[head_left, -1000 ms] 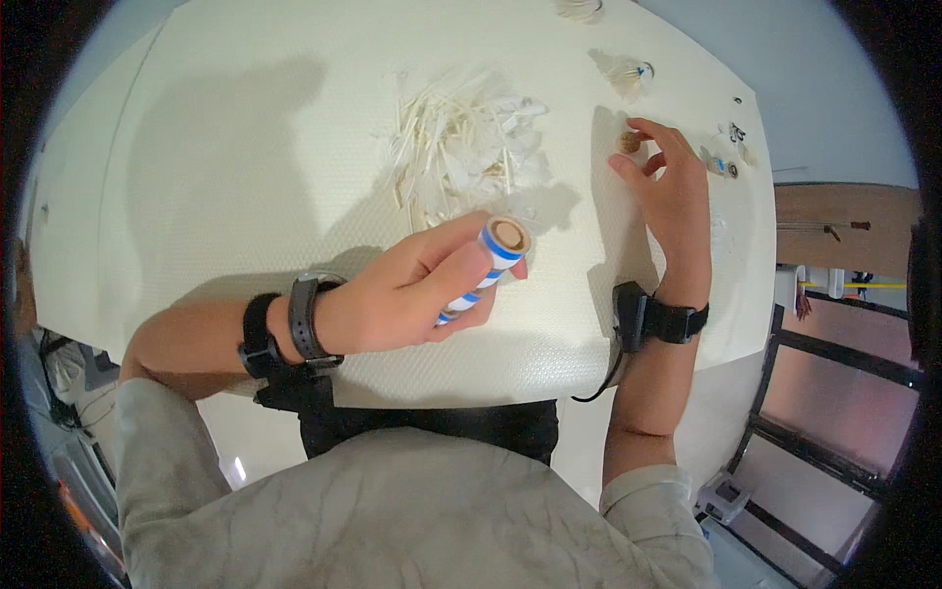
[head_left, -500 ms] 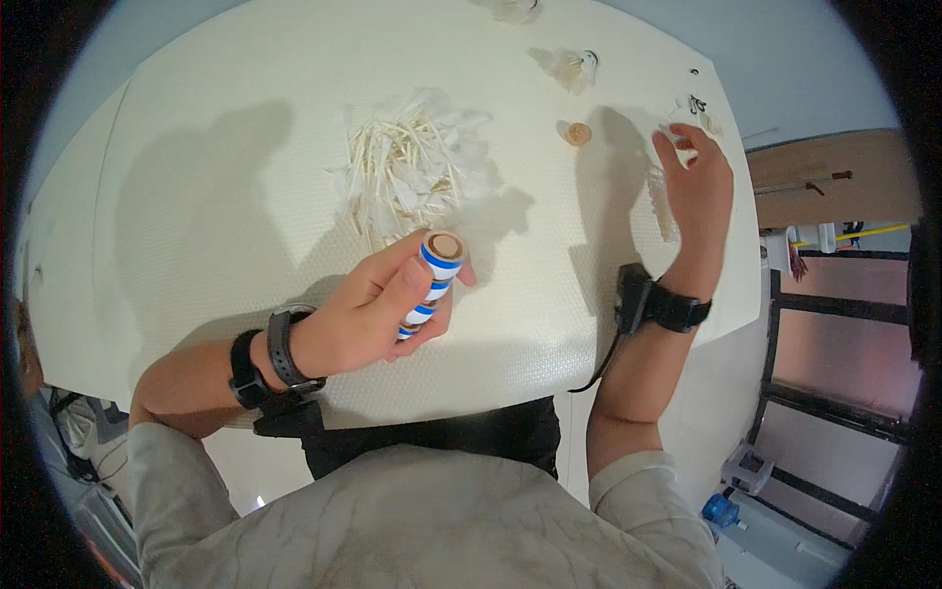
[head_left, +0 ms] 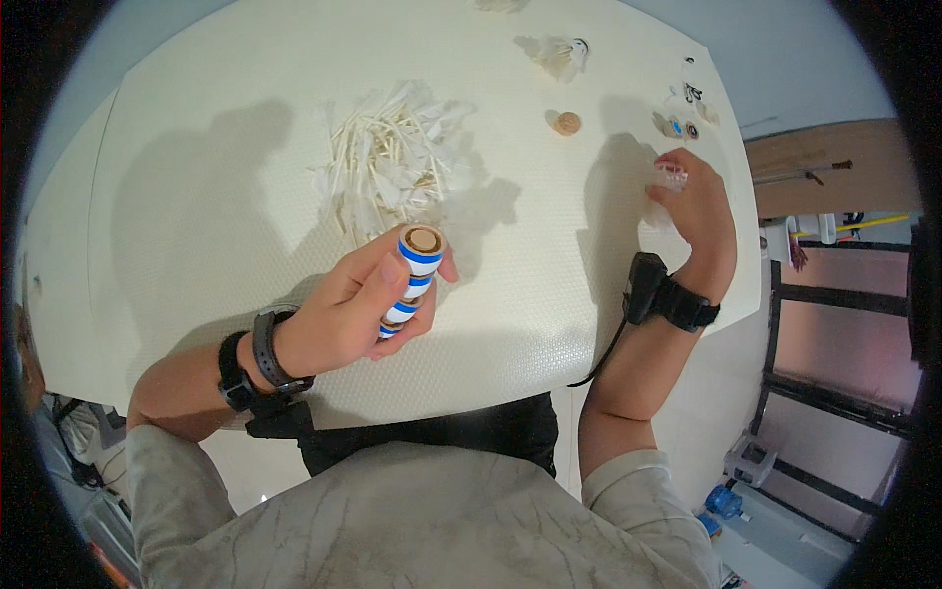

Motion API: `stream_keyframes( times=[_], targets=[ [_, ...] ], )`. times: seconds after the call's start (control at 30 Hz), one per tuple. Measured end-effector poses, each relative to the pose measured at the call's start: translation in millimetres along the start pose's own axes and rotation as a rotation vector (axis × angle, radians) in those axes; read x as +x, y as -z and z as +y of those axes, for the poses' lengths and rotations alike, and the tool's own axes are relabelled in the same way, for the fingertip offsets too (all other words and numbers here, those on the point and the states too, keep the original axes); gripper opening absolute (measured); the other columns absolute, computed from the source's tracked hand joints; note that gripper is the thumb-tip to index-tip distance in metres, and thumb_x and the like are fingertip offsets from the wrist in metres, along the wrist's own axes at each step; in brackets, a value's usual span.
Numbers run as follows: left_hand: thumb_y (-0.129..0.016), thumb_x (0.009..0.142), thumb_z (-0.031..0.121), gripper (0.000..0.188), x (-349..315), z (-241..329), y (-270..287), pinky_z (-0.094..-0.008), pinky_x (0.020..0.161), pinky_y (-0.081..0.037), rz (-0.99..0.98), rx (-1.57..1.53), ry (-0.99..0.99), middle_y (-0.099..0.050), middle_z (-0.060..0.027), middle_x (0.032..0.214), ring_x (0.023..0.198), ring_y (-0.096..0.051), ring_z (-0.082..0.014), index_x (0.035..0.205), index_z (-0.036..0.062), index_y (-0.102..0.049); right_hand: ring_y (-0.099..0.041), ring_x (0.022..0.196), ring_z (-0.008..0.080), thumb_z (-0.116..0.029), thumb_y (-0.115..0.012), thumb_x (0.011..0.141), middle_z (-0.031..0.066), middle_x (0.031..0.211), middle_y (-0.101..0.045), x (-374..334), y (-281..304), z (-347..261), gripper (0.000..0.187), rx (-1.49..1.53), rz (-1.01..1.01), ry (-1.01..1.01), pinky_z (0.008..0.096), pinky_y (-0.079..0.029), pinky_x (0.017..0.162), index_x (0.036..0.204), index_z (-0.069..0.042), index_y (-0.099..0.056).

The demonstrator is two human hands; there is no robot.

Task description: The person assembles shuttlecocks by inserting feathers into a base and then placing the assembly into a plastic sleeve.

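My left hand (head_left: 348, 304) is closed around a stack of shuttlecock corks (head_left: 420, 250), with blue and white bands and bare tan ends, held over the table near its front edge. Out to the right, my right hand (head_left: 702, 206) is curled, its thumb and fingers around a small clear ridged plastic piece (head_left: 670, 175). Just beyond those fingers lie two small round pieces, one with a blue face (head_left: 674, 128) and one with a dark ring (head_left: 692, 130). A heap of stripped white feathers (head_left: 392, 162) lies beyond my left hand.
A loose cork (head_left: 567, 123) sits between the feather heap and my right hand. Further back lies a worn shuttlecock (head_left: 561, 56), with another pale feathery thing (head_left: 500, 5) at the top edge. Small black scissors-like loops (head_left: 694, 92) lie near the white table's (head_left: 530, 334) right edge.
My right hand has pulled back slightly toward me and its fingers have closed on the clear ridged piece. Small round pieces beyond it have come into view. My left hand still grips the corks.
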State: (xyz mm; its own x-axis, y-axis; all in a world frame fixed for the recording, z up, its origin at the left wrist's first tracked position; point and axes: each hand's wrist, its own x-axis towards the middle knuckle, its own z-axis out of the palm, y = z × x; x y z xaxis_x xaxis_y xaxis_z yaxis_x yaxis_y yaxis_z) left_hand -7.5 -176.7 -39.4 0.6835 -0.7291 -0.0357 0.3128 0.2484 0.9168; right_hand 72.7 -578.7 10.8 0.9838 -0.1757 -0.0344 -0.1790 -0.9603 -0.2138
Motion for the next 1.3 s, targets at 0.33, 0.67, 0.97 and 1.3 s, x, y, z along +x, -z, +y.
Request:
stream_keyframes(
  times=[0.33, 0.67, 0.97, 1.3],
  targets=[
    [-0.028, 0.115, 0.058, 0.058, 1.4, 2.5, -1.3, -0.0222, 0.046, -0.035, -0.009, 0.031, -0.005, -0.057, -0.0014, 0.072, 0.047, -0.042, -0.005, 0.13, 0.0071, -0.052, -0.07, 0.116, 0.0186, 0.0, -0.085, 0.089, 0.0073, 0.128, -0.073, -10.8, -25.5, -96.8, 0.042, 0.908, 0.139, 0.473, 0.0337, -0.059, 0.103, 0.128, -0.003, -0.069],
    [-0.031, 0.114, 0.061, 0.061, 4.0, 6.1, -3.9, -0.0211, 0.045, -0.032, 0.009, -0.015, 0.015, -0.054, -0.0005, 0.07, 0.048, -0.041, -0.0037, 0.131, 0.0071, -0.054, -0.068, 0.119, 0.0204, -0.003, -0.092, 0.079, 0.0078, 0.128, -0.073, -7.2, -54.9, -111.3, 0.041, 0.714, 0.021, 0.668, 0.0349, -0.053, 0.104, 0.108, -0.006, -0.063],
    [-0.032, 0.114, 0.063, 0.063, 5.1, 6.4, -4.9, -0.0213, 0.046, -0.032, 0.002, -0.035, -0.011, -0.053, 0.0, 0.069, 0.049, -0.041, -0.0038, 0.131, 0.0074, -0.054, -0.069, 0.114, 0.0197, -0.005, -0.091, 0.081, 0.008, 0.129, -0.076, -4.3, -39.2, -92.7, 0.035, 0.574, -0.007, 0.604, 0.0342, -0.051, 0.104, 0.106, -0.006, -0.068],
    [-0.031, 0.114, 0.063, 0.063, 3.9, 4.5, -2.8, -0.0214, 0.046, -0.032, -0.012, -0.023, 0.005, -0.054, 0.0, 0.07, 0.049, -0.042, -0.0038, 0.131, 0.007, -0.054, -0.071, 0.107, 0.0178, -0.009, -0.092, 0.081, 0.0064, 0.118, -0.079, 1.1, -27.9, -74.0, 0.033, 0.661, 0.211, 0.532, 0.0343, -0.054, 0.101, 0.106, -0.006, -0.071]
  ],
)
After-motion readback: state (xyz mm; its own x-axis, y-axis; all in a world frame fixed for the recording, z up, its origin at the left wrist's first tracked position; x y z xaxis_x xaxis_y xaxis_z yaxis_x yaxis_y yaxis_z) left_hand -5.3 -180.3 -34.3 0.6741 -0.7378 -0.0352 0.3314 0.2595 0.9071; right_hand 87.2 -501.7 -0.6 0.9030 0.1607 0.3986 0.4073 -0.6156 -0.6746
